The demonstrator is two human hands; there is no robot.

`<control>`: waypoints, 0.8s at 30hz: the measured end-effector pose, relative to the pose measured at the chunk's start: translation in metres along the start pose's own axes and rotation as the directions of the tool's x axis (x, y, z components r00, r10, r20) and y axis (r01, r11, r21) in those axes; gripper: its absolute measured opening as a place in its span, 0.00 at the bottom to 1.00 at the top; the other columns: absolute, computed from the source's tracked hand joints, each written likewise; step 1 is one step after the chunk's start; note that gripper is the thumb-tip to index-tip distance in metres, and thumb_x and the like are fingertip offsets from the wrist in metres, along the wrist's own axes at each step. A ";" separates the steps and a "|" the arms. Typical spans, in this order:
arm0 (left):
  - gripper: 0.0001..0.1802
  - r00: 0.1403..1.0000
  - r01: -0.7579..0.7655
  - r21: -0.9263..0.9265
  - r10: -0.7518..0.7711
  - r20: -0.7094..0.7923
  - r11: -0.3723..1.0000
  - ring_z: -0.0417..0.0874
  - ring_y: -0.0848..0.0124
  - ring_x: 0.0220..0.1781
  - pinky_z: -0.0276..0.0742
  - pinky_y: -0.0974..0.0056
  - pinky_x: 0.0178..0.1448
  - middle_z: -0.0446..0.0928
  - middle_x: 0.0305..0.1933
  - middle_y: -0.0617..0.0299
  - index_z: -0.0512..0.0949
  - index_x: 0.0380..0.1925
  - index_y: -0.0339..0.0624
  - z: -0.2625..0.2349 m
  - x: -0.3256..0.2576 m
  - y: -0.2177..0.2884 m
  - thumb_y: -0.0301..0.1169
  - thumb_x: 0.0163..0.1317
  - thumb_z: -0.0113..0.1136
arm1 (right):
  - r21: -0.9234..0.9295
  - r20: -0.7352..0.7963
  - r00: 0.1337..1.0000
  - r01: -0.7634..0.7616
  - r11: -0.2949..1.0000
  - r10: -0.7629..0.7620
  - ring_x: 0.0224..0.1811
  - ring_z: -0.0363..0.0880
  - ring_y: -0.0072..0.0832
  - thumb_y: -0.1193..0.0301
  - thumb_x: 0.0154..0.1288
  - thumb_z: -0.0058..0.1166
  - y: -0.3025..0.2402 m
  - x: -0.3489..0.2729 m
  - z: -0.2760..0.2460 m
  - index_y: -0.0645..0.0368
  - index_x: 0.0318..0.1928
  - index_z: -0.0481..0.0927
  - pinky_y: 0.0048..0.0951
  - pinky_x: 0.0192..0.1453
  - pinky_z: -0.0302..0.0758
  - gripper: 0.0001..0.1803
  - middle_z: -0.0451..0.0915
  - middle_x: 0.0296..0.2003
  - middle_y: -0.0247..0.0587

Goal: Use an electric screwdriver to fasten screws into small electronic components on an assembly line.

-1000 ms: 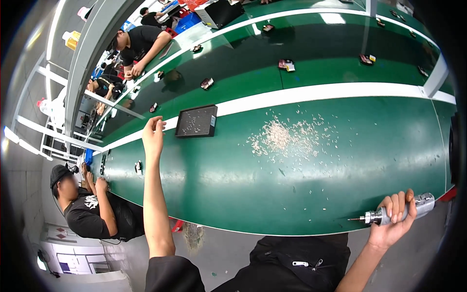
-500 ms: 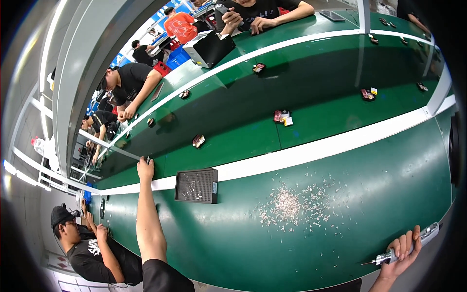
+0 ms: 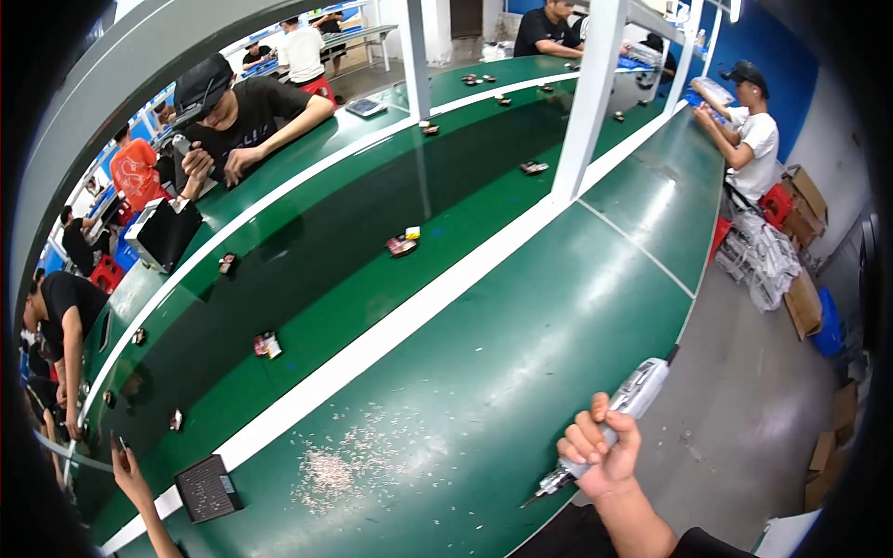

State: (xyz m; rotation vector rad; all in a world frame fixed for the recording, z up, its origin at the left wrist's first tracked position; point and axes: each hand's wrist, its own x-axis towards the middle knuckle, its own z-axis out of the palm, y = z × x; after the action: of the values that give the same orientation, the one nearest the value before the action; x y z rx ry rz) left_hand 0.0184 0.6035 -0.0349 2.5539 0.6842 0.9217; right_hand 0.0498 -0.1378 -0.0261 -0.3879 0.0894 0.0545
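My right hand (image 3: 603,445) is wrapped round a grey electric screwdriver (image 3: 642,386). The tool's thin bit points down and left, near the front edge of the green worktable (image 3: 484,372). At the far left my left hand (image 3: 130,470) reaches over the edge of the green conveyor belt, beyond a black tray (image 3: 206,491). Its fingers look pinched at a small dark thing, too small to make out. Between my hands lies a loose pile of tiny pale screw-like pieces (image 3: 327,476), with stray ones scattered around it.
Small dark-and-red assemblies (image 3: 402,245) sit spaced along the belt, some with yellow-white parts. A white rail (image 3: 372,358) divides belt and worktable; a white post (image 3: 591,102) rises from it. Co-workers sit across the belt and at the far right. Cartons (image 3: 802,200) and plastic-wrapped stacks stand on the floor at right.
The view has swung right, so the pile, tray and my left hand appear farther left. My right hand, with the screwdriver, now shows nearer the middle, and my left fingers look more extended.
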 end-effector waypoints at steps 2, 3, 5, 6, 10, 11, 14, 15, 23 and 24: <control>0.24 0.988 -0.152 -0.208 0.154 -0.004 0.966 0.73 0.71 0.57 0.68 0.69 0.55 0.69 0.65 0.55 0.65 0.64 0.37 -0.004 -0.023 0.101 0.27 0.68 0.47 | 0.046 0.018 0.999 -0.030 0.999 0.029 0.16 0.60 0.21 0.68 0.63 0.47 -0.004 0.000 0.003 0.55 0.33 0.72 0.26 0.27 0.61 0.05 0.59 0.13 0.29; 0.24 0.979 -0.189 -0.229 0.201 0.032 0.955 0.74 0.70 0.56 0.68 0.68 0.55 0.70 0.63 0.54 0.67 0.63 0.36 -0.005 -0.044 0.168 0.24 0.67 0.47 | 0.061 0.033 0.999 -0.039 0.997 0.038 0.16 0.60 0.21 0.68 0.63 0.48 -0.006 0.000 0.001 0.55 0.33 0.72 0.26 0.27 0.61 0.05 0.59 0.13 0.29; 0.26 0.906 -0.380 -0.256 0.413 0.089 0.889 0.77 0.61 0.53 0.70 0.65 0.55 0.74 0.57 0.49 0.71 0.59 0.34 -0.008 -0.085 0.270 0.16 0.57 0.47 | 0.073 0.056 0.997 -0.053 0.996 0.049 0.16 0.60 0.20 0.68 0.65 0.46 -0.006 -0.001 0.000 0.56 0.34 0.72 0.25 0.28 0.63 0.06 0.60 0.13 0.28; 0.27 0.828 -0.530 -0.235 0.557 0.067 0.815 0.78 0.57 0.49 0.72 0.64 0.52 0.75 0.50 0.47 0.74 0.53 0.34 -0.001 -0.107 0.313 0.13 0.49 0.49 | 0.073 0.048 0.997 -0.061 0.995 0.057 0.16 0.60 0.20 0.68 0.65 0.46 -0.006 -0.003 0.001 0.56 0.33 0.72 0.25 0.28 0.63 0.06 0.60 0.13 0.28; 0.29 0.393 -0.748 -0.532 0.911 0.127 0.397 0.80 0.57 0.42 0.79 0.57 0.42 0.75 0.47 0.51 0.79 0.45 0.47 0.024 -0.188 0.428 0.20 0.35 0.64 | 0.087 0.011 0.995 -0.096 0.992 0.095 0.16 0.59 0.20 0.68 0.64 0.46 -0.017 -0.010 -0.002 0.56 0.32 0.73 0.25 0.28 0.62 0.07 0.59 0.13 0.28; 0.29 0.309 -0.784 -0.534 0.945 0.110 0.318 0.80 0.58 0.42 0.79 0.57 0.43 0.75 0.48 0.51 0.79 0.46 0.49 0.021 -0.206 0.450 0.26 0.36 0.67 | 0.087 0.009 0.994 -0.111 0.990 0.111 0.16 0.59 0.20 0.68 0.64 0.45 -0.021 -0.015 -0.001 0.56 0.32 0.73 0.24 0.28 0.62 0.07 0.58 0.13 0.28; 0.28 0.197 -0.753 -0.624 0.976 0.088 0.208 0.79 0.56 0.46 0.79 0.58 0.47 0.75 0.51 0.50 0.78 0.50 0.47 0.037 -0.252 0.477 0.29 0.42 0.67 | 0.145 0.022 0.994 -0.108 0.984 0.106 0.16 0.59 0.19 0.69 0.65 0.45 -0.037 -0.032 -0.006 0.56 0.32 0.73 0.24 0.28 0.62 0.07 0.58 0.13 0.28; 0.28 0.186 -0.736 -0.651 0.980 0.071 0.187 0.78 0.56 0.47 0.79 0.58 0.47 0.75 0.51 0.50 0.77 0.50 0.46 0.042 -0.263 0.483 0.29 0.43 0.67 | 0.146 0.021 0.995 -0.100 0.984 0.098 0.16 0.59 0.19 0.69 0.65 0.45 -0.041 -0.037 -0.007 0.56 0.32 0.73 0.24 0.28 0.62 0.07 0.58 0.13 0.28; 0.25 0.245 -0.705 -0.659 0.962 0.121 0.262 0.78 0.55 0.49 0.78 0.58 0.51 0.75 0.53 0.48 0.76 0.49 0.34 0.083 -0.294 0.494 0.24 0.46 0.64 | 0.061 0.030 0.990 -0.139 0.988 0.137 0.18 0.60 0.21 0.68 0.66 0.46 -0.046 -0.057 -0.011 0.56 0.33 0.72 0.24 0.29 0.61 0.06 0.60 0.15 0.29; 0.24 0.260 -0.678 -0.683 0.958 0.126 0.273 0.78 0.55 0.49 0.78 0.58 0.51 0.75 0.53 0.48 0.76 0.48 0.33 0.082 -0.295 0.499 0.23 0.46 0.63 | 0.047 0.023 0.990 -0.140 0.989 0.139 0.18 0.60 0.21 0.68 0.66 0.46 -0.046 -0.058 -0.009 0.56 0.33 0.72 0.24 0.29 0.62 0.06 0.60 0.15 0.29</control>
State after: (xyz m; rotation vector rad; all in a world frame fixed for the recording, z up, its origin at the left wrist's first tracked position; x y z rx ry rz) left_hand 0.0350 0.0192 -0.0121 2.3158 -1.1957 0.4213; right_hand -0.0052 -0.1855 -0.0113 -0.3320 0.0986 0.1937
